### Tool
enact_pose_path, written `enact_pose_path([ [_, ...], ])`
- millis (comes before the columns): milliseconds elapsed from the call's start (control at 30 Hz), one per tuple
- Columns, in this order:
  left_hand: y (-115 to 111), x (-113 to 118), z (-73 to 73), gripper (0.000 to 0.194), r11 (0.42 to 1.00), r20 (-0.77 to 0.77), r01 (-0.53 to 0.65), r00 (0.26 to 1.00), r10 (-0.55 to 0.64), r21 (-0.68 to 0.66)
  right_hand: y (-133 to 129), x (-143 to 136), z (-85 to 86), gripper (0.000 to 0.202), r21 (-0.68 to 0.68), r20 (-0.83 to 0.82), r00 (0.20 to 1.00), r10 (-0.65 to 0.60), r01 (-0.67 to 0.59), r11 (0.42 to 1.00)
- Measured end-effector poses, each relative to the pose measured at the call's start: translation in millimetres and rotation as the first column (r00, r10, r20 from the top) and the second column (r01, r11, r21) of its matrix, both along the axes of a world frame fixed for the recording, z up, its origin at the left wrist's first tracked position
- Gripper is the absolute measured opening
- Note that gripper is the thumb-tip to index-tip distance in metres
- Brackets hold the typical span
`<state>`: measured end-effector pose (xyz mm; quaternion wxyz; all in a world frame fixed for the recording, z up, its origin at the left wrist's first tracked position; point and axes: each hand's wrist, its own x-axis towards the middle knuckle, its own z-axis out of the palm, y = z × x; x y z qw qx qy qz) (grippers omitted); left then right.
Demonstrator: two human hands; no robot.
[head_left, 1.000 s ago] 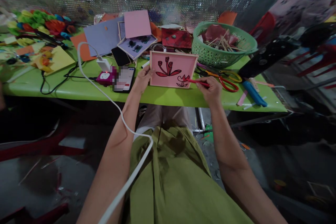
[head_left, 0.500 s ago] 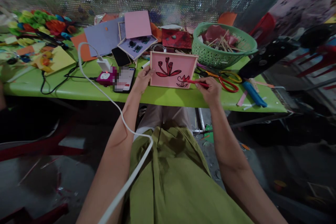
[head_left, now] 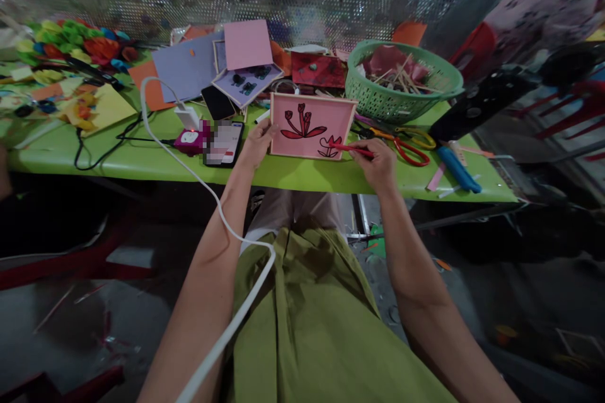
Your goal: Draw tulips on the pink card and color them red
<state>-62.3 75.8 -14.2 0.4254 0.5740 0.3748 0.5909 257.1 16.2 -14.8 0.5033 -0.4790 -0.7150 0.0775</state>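
Observation:
A pink framed picture (head_left: 293,114) with wooden edges leans tilted toward me over the green table. It bears a large red flower outlined in black and a smaller, partly red flower at its lower right. My left hand (head_left: 259,140) grips the frame's left edge, thumb in front. In my right hand (head_left: 379,164) a red pen (head_left: 357,150) is pinched, its tip at the small flower. Just right of that hand lie scissors with red handles (head_left: 410,153) and a pair with yellow handles (head_left: 418,136).
A green basket (head_left: 401,97) of sticks and scraps stands behind my right hand. To the left are a phone (head_left: 234,145), a magenta power adapter (head_left: 191,140) and a white cable (head_left: 208,187) crossing my left arm. Paper sheets (head_left: 186,69) and a blue-handled tool (head_left: 458,169) lie on the table.
The pen tip has shifted slightly left across the small flower, my right hand moving with it. My left hand and the frame stay in place.

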Motion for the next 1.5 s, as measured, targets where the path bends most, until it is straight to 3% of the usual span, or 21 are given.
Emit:
enact_pose_path([
  [1100,-4.8,3.7,6.4,0.047,1.0,0.035,0.017,0.999,-0.017,-0.018,-0.6,-2.1,2.3,0.007,0.006,0.003,1.0,0.002,-0.002,1.0],
  [1500,-6.6,4.2,9.3,0.039,0.997,0.044,-0.004,0.999,0.008,-0.074,-2.3,-4.0,5.4,0.009,-0.029,0.014,1.0,0.008,-0.007,1.0],
])
